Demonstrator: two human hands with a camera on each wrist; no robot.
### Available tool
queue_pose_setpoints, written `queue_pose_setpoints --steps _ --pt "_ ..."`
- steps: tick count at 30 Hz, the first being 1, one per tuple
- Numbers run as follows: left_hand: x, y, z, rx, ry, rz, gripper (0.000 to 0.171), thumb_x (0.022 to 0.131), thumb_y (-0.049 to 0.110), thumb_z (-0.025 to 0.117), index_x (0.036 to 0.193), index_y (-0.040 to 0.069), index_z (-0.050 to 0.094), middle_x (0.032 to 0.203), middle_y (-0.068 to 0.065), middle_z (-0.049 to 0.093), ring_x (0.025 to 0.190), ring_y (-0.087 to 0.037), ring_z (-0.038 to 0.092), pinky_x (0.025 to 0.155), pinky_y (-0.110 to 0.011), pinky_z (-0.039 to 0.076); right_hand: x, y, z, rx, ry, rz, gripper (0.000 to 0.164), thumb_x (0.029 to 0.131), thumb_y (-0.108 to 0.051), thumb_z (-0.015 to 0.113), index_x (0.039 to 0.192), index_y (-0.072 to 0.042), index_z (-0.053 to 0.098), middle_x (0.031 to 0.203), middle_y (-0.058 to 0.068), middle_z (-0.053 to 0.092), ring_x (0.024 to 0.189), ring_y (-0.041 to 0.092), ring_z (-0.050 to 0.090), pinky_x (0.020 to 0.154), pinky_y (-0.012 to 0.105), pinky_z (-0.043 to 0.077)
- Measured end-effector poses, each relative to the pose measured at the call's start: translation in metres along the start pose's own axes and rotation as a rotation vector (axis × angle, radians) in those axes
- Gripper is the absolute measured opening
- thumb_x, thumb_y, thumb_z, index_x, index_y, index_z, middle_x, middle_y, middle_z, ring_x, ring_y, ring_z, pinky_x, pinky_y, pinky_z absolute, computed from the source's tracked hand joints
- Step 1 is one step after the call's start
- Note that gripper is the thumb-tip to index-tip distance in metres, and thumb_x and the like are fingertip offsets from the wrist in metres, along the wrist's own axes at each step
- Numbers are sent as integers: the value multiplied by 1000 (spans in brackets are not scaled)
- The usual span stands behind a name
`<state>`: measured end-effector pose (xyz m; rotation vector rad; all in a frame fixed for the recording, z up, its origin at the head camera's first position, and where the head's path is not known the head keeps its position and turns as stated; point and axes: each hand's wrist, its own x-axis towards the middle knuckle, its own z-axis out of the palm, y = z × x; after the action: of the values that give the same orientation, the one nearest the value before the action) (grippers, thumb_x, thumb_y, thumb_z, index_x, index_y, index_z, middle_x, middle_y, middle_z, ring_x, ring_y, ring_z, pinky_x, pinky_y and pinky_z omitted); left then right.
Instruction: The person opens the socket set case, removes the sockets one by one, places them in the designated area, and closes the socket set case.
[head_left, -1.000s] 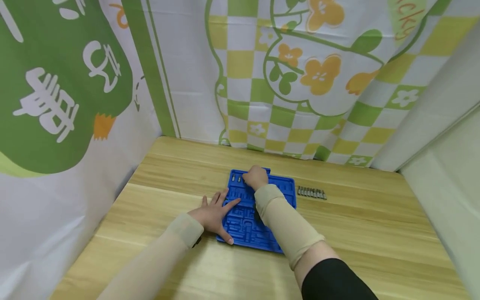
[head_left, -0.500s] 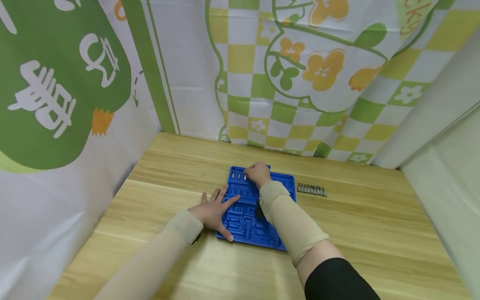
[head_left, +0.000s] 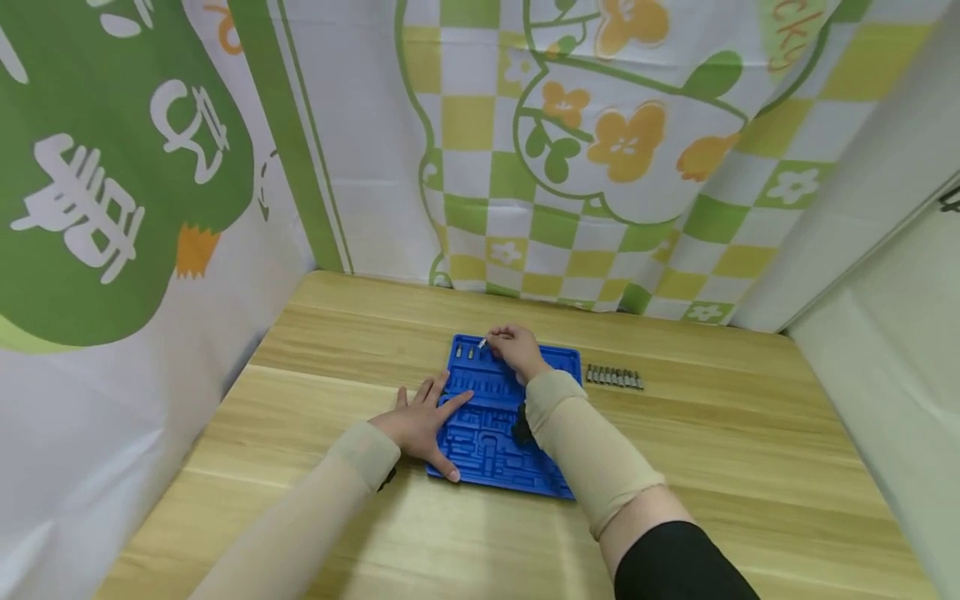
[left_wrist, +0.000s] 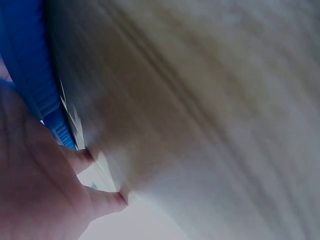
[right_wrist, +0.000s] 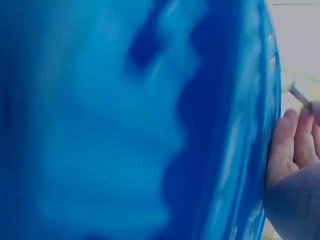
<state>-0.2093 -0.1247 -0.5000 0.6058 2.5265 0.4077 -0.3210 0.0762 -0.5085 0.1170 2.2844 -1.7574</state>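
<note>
A blue molded plastic tool tray (head_left: 510, 487) lies on the wooden table. At its far left, two small metal screwdriver bits (head_left: 465, 352) sit in slots. My right hand (head_left: 517, 350) pinches another bit (head_left: 482, 342) between thumb and fingertips, tilted over the far edge area of the tray; the right wrist view also shows this bit (right_wrist: 299, 95) sticking out past the fingertips. Spread fingers of my left hand (head_left: 420, 429) rest on the tray's left edge. In the left wrist view, part of the left hand (left_wrist: 40, 180) shows beside the blue rim.
Right of the tray, several metal bits (head_left: 615, 377) lie in a neat row on the wooden table (head_left: 712, 467). A patterned cloth (head_left: 570, 208) hangs behind the table's far edge, with a white cloth (head_left: 195, 333) along the left side.
My right hand has drawn a bit up from the tray's far row of slots, and it now shows tilted at the fingertips. The left hand stays on the tray edge.
</note>
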Motion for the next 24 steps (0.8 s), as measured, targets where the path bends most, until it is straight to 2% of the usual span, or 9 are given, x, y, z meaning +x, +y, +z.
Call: queue_pose_setpoints --steps 3,9,11,14,16,18,24 --pt "1 1 0 -4 2 6 128 69 64 89 168 30 15 171 -18 -12 155 -44 -3 116 -73 1 -3 1 -4 123 34 -10 17 105 -6 60 119 4 63 116 17 68 108 28 64 96 40 52" --pt "-1 0 0 -16 2 2 129 69 63 90 168 29 15 171 -19 -13 155 -44 -4 115 -74 -1 -9 1 -30 176 -11 -33 18 105 -5 56 118 7 60 108 14 66 99 21 66 89 35 56" --pt "-1 -1 1 -18 2 -2 129 69 62 90 168 29 15 171 -18 -13 155 -44 -5 115 -74 -2 -11 2 -45 164 -17 -45 18 105 -5 56 117 7 59 103 11 65 92 16 65 84 31 55" --pt "-1 -2 3 -21 4 -5 130 69 63 90 168 28 14 171 -18 -14 155 -43 -6 115 -73 -4 -17 1 -70 104 -25 -62 22 105 -6 54 120 10 57 104 10 63 90 13 62 85 32 53" --pt "-1 -3 4 -26 5 0 130 68 62 90 168 28 14 170 -18 -15 155 -44 -6 115 -73 -4 -21 1 -89 53 -25 -70 27 106 -8 53 125 11 55 108 12 62 94 16 61 89 36 53" --pt "0 -3 4 -31 9 7 130 68 62 90 168 27 14 170 -18 -14 155 -44 -6 115 -74 -5 -29 -2 -108 11 -30 -72 30 106 -7 51 127 14 52 114 20 62 95 16 61 94 42 51" --pt "2 0 4 -32 7 11 130 69 61 91 168 26 15 170 -20 -13 155 -46 -6 114 -75 -4 -34 9 -161 -76 -16 -101 35 106 -8 50 131 16 50 119 22 61 91 6 59 102 51 47"
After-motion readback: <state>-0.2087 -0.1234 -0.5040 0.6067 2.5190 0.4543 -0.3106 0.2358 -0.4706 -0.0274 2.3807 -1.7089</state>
